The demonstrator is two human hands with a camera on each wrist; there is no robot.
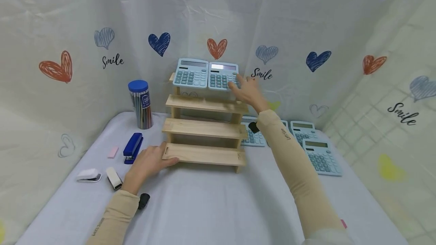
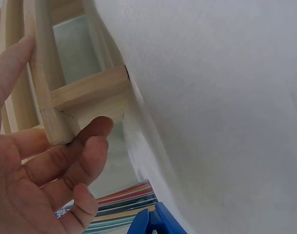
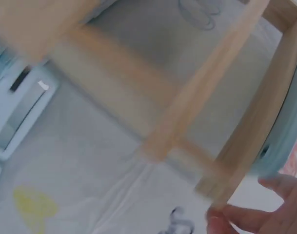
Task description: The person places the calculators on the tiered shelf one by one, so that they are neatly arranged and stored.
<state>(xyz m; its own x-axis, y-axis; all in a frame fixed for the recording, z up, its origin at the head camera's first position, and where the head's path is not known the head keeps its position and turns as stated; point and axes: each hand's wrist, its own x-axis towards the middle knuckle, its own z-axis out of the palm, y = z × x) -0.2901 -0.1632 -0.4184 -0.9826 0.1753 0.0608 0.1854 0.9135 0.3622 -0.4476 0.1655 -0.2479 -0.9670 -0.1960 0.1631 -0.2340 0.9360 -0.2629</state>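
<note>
A stepped wooden display rack [image 1: 204, 128] with several shelves stands against the back curtain. My left hand [image 1: 148, 165] holds the left end of its lowest shelf, thumb along the front edge. In the left wrist view the fingers bend round the rack's corner [image 2: 60, 127]. Two pale blue calculators lean side by side on the top shelf, a left one [image 1: 190, 73] and a right one [image 1: 221, 72]. At the lower right corner of the right calculator is my right hand [image 1: 251, 93], thumb on its face. The right wrist view shows other fingertips [image 3: 217, 222] at the shelf's end.
Several more calculators [image 1: 321, 158] lie right of the rack, partly behind my right arm. On the left are a tub of pencils [image 1: 141, 109], a blue stapler [image 1: 133, 147], a pink eraser [image 1: 112, 152], a white stapler [image 1: 88, 175] and a small white block [image 1: 114, 178].
</note>
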